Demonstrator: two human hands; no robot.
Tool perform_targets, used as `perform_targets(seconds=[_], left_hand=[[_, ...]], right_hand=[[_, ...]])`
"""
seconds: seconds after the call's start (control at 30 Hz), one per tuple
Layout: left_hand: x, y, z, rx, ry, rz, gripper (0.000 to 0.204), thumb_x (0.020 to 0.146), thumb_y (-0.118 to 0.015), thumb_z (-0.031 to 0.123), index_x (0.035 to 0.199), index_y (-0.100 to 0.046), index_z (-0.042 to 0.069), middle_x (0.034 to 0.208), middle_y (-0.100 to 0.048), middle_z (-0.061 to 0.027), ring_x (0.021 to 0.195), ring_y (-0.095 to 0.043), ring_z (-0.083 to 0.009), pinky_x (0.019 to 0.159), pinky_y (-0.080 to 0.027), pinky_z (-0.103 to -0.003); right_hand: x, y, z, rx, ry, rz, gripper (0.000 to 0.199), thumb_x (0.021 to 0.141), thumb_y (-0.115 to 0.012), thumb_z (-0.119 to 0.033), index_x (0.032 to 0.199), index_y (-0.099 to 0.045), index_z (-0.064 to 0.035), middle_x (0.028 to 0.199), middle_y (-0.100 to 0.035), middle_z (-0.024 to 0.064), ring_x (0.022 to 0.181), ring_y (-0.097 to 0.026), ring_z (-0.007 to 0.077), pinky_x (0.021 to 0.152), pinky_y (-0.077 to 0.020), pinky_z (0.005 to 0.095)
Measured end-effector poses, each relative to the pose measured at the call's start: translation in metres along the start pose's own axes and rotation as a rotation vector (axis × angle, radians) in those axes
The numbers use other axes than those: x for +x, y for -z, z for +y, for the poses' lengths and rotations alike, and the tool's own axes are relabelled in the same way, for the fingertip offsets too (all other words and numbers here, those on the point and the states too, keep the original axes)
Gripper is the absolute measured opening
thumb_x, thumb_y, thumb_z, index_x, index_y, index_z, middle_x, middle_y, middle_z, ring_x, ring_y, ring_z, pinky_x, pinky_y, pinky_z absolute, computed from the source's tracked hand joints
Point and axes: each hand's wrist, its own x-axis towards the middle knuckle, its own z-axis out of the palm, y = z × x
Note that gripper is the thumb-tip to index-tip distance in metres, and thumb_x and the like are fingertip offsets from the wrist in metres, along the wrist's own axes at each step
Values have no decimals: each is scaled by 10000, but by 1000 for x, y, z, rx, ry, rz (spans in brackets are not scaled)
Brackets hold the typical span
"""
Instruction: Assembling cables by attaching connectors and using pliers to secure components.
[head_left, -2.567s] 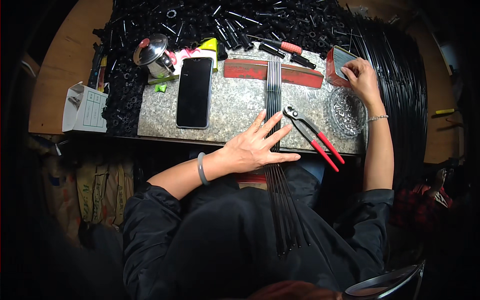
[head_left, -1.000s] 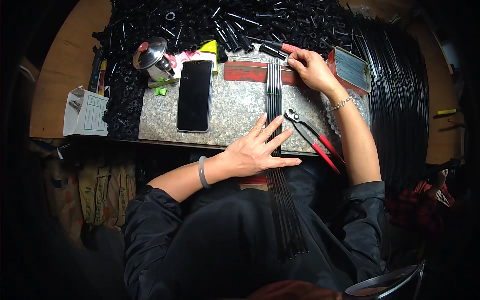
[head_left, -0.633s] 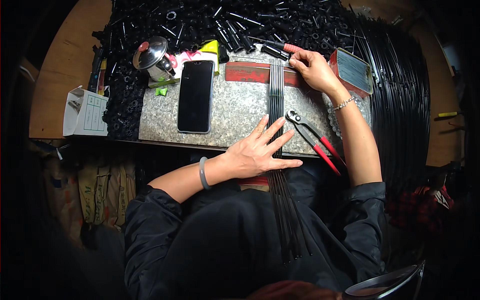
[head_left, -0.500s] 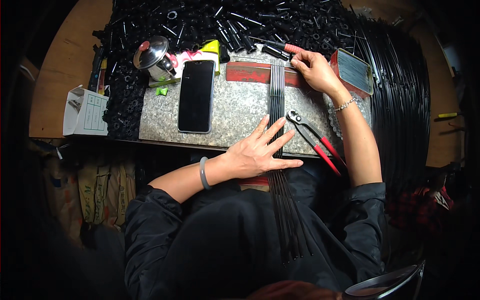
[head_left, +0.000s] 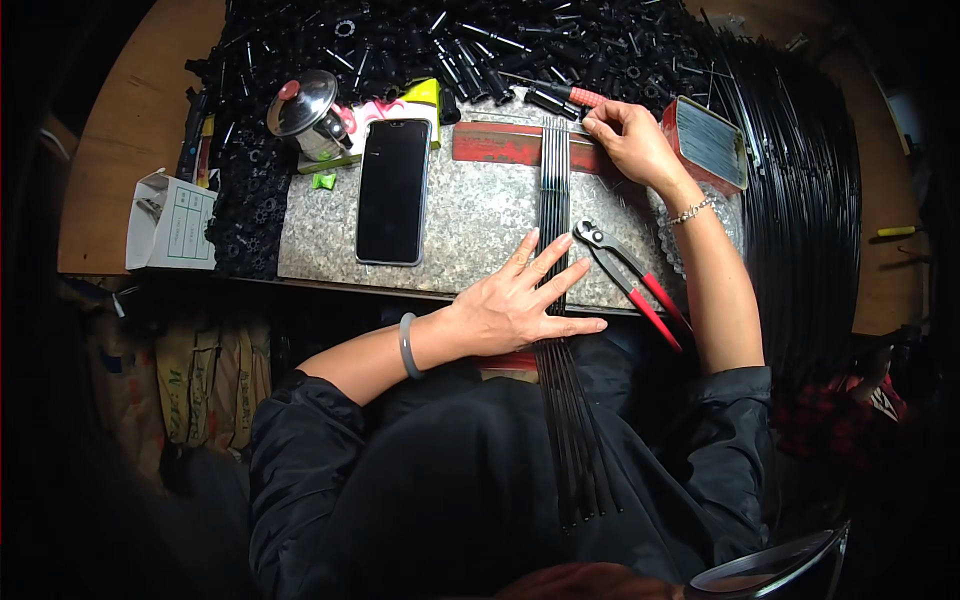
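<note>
Several thin black rods (head_left: 555,205) lie side by side across the stone slab, their far ends over a worn red metal bar (head_left: 495,145) and their near ends fanning out over my lap. My left hand (head_left: 510,305) rests flat across them with its fingers spread. At the bar's right end, my right hand (head_left: 635,140) is closed in a pinch beside the rod tips. What sits between its thumb and finger is too small to make out. Red-handled pincers (head_left: 635,280) lie just right of the rods, jaws toward the far side.
A phone (head_left: 392,192) lies left of the rods, near a lidded metal pot (head_left: 310,115) and a white carton (head_left: 172,222). Black parts (head_left: 400,45) heap along the back. A red tin (head_left: 705,145) and many long black rods (head_left: 800,200) fill the right.
Both hands stay in place. Only the loose near ends of the rods over my lap have shifted very slightly left.
</note>
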Motion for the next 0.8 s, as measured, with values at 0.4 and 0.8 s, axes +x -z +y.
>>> perform_targets(seconds=[0.4, 0.8], left_hand=[[1, 2, -1, 32, -6, 5, 500, 827, -472, 269, 1292, -453, 451, 1340, -425, -169, 1234, -413, -423, 957, -385, -589], [2, 2, 0, 32, -1, 13, 486, 834, -471, 286, 1289, -454, 456, 1336, -433, -167, 1239, -410, -421, 954, -387, -592]], right_hand=[[1, -4, -11, -34, -3, -30, 218, 856, -621, -181, 881, -652, 33, 731, -647, 54, 685, -546, 75, 663, -464, 269], [9, -8, -2, 6, 145, -66, 160, 877, -583, -107, 864, -618, 48, 841, -656, 89, 860, -581, 100, 810, -451, 259]])
